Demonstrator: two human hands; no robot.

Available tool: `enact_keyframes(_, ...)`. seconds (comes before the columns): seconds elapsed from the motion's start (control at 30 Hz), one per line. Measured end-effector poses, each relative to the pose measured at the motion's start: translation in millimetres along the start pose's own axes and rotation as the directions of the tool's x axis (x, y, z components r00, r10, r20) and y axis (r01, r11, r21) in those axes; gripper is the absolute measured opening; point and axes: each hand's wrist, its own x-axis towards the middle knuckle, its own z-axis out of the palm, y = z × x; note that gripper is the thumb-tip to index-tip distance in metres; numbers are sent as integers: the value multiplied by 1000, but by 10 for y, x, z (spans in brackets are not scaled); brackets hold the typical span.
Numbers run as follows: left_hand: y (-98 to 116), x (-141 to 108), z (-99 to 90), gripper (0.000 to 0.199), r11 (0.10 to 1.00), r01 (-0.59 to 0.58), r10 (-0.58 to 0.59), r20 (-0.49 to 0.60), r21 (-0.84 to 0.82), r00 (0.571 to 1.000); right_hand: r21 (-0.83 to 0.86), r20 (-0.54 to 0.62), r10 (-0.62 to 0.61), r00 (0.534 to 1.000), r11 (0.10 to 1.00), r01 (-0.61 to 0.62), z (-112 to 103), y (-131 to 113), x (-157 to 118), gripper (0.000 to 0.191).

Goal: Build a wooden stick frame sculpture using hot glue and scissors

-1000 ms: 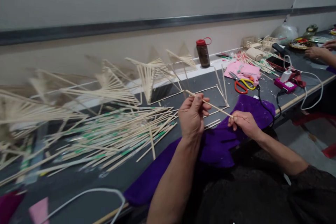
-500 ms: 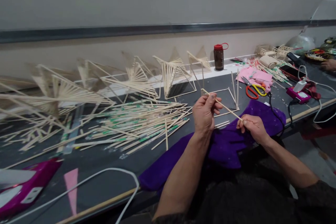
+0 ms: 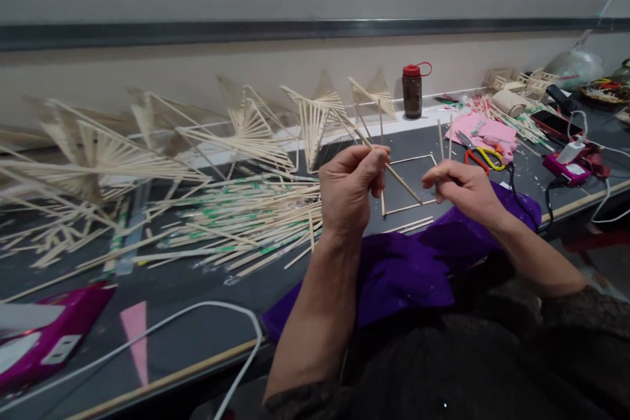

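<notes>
Pinching a thin wooden stick (image 3: 388, 170), left hand (image 3: 347, 193) curled nearly closed around its upper part, thumb and fingers tight. Right hand (image 3: 460, 187) loosely closed, fingertips together at the stick's lower end; contact hard to tell. Stick slants above the counter (image 3: 207, 335), over a purple cloth (image 3: 408, 269) at the near edge. Stick pile (image 3: 246, 226) lies just left, square frame (image 3: 408, 184) behind hands.

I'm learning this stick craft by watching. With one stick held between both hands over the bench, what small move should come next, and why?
Probably lower the stick toward the square frame just beneath it. The left hand pinches its upper part, the right hand its lower end, and the frame has only a few uprights, unlike the fanned pieces behind.
</notes>
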Motion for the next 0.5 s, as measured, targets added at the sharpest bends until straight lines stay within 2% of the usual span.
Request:
enact_keyframes(0.13,-23,27,-82,24,999,32,-32,-13,16,999,162,130,164,978,969,-184,91,104,183,18)
enact_keyframes(0.23,-90,31,-148,25,998,61,-61,-53,-5,997,181,207,208,956,952,-246,97,177,172,16)
enact_keyframes(0.4,-201,11,-177,26,998,60,-59,-93,0,994,63,183,148,972,985,-161,50,244,142,30)
enact_keyframes(0.5,-235,0,-175,23,999,31,-27,-98,33,995,-23,289,91,953,996,-88,19,307,181,21)
